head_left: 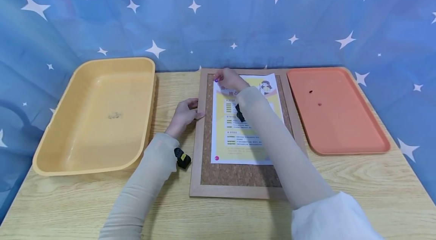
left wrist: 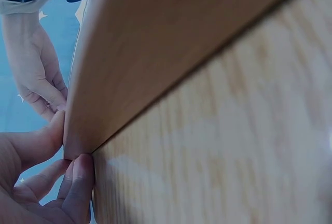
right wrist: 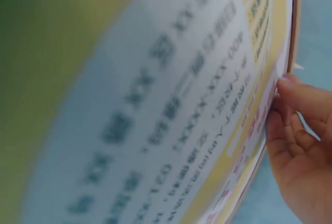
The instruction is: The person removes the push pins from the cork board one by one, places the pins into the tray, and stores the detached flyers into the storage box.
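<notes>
A wood-framed cork board [head_left: 238,175] lies on the table with a printed yellow and white poster [head_left: 221,126] on it. My left hand [head_left: 184,115] grips the board's left frame edge; in the left wrist view its thumb [left wrist: 44,141] is on the face and the fingers lie along the side. At the poster's upper left corner, my right hand [head_left: 229,79] pinches a purple pushpin [head_left: 216,80]. In the right wrist view the thumb [right wrist: 301,94] and curled fingers meet at the paper, mostly covering the pin. A pink pushpin [head_left: 217,158] sits in the lower left corner.
To the left stands a deep yellow plastic bin [head_left: 146,119]. An orange tray [head_left: 347,126] lies against the board's right side, with two small dark spots or bits on it. A blue star-patterned curtain [head_left: 231,16] hangs behind the wooden table [head_left: 177,209].
</notes>
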`<state>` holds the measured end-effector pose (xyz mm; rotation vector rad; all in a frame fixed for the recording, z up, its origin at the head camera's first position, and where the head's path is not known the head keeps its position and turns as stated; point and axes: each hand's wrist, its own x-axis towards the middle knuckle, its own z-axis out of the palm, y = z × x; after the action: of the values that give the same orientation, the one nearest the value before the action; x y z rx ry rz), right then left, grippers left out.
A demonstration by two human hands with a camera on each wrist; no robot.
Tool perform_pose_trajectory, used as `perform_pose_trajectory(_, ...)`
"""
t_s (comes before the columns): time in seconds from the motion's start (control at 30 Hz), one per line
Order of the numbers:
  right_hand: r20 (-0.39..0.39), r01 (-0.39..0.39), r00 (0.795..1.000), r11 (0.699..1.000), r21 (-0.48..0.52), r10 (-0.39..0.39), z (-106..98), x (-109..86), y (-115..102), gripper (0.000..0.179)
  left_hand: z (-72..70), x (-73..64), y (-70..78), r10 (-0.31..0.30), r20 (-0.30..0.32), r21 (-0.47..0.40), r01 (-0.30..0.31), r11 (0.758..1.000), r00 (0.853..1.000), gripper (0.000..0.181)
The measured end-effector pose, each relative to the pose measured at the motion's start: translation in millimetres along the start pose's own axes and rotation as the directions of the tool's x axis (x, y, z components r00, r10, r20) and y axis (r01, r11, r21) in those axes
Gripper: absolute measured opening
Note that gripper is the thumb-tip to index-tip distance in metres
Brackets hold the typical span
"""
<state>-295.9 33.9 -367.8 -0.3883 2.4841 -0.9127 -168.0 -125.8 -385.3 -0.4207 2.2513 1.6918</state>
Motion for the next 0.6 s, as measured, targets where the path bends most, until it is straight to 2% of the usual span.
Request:
perform_pose_trajectory(0.3,-0.020,-0.006,1.000,1.000,-0.018,0.006,2.5,-3.5,-4.0,0.020,-0.1,-0.5,-0.7,-0.009,0.001,-0.012,0.009,1.000,1.000,0.056)
perform_pose_trajectory(0.6,0.004,-0.002,1.000,1.000,-0.004,0.003,0.9,-5.5,-4.5,0.020,0.4,-1.1,0.2,-0.007,0.004,-0.016,0.008,1.000,1.000,0.057)
